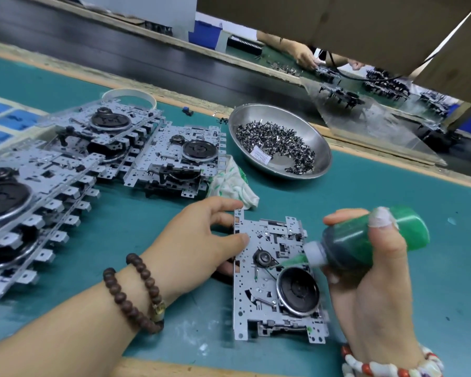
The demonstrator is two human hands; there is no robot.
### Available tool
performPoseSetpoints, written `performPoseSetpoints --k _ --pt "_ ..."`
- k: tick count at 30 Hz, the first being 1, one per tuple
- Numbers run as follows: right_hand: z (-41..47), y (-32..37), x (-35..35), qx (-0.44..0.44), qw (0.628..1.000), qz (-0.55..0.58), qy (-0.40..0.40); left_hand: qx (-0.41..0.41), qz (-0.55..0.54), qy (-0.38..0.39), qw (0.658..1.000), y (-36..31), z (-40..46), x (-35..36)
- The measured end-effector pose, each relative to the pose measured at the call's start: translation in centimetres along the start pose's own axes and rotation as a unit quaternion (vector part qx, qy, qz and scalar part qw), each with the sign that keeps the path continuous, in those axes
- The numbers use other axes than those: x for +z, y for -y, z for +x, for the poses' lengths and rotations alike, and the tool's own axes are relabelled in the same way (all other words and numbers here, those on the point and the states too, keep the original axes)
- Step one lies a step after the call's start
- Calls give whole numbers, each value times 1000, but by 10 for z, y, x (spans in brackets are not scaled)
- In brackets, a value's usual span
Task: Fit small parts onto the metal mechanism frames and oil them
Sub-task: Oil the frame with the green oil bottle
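A flat, perforated grey metal mechanism frame (pixel 272 276) with a black flywheel is laid on the teal bench mat (pixel 392 191), directly in front of the person. It is steadied at its left edge by the left hand (pixel 196 246), whose fingers are curled over the rim with the thumb beneath, so the frame is pinched there. A soft, translucent green plastic oil bottle (pixel 370 238) is clasped in the right hand (pixel 375 284), fingers wrapped round its body, and its thin nozzle is brought down beside the small round hub near the middle of the frame.

The frame is judged to be stiff, light and thin, with sharp stamped edges and delicate wire springs; it is best taken by its bare outer rim, away from the flywheel and springs. Once oiled, its surface may be expected to turn slippery. The bottle is judged to yield under pressure, so a gentle squeeze is called for.

More stacked frames (pixel 65 159) are piled to the left, and a round steel bowl of small dark parts (pixel 278 140) is set behind, near a crumpled white-and-green cloth (pixel 234 183).
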State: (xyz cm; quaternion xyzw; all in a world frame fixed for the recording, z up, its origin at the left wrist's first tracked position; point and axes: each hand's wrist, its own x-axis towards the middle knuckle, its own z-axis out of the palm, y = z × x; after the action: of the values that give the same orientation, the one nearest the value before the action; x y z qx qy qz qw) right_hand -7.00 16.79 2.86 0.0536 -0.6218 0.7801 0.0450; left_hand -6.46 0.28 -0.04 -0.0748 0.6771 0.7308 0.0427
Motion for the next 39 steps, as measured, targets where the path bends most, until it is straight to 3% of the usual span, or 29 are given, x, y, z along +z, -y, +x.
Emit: performPoseSetpoints --k 9,12,19,23,30,37,39 --pt "-2 11 -25 122 981 146 -24 -27 -60 -18 998 -8 -4 1" --pt "-5 13 -42 160 973 161 -45 -26 -66 -34 997 -11 -5 3" --pt "-8 16 -67 192 967 166 3 5 -69 -57 996 -28 -4 15" --pt "-6 17 -82 193 975 92 68 19 -52 -66 996 -38 1 20" --pt "12 13 -109 70 993 -16 96 47 -63 -63 995 -61 12 25" --pt "18 -2 -121 67 951 -254 163 51 -82 -54 994 -92 44 35" --pt "24 -2 -114 75 944 -269 176 32 -86 -48 995 -98 57 41"
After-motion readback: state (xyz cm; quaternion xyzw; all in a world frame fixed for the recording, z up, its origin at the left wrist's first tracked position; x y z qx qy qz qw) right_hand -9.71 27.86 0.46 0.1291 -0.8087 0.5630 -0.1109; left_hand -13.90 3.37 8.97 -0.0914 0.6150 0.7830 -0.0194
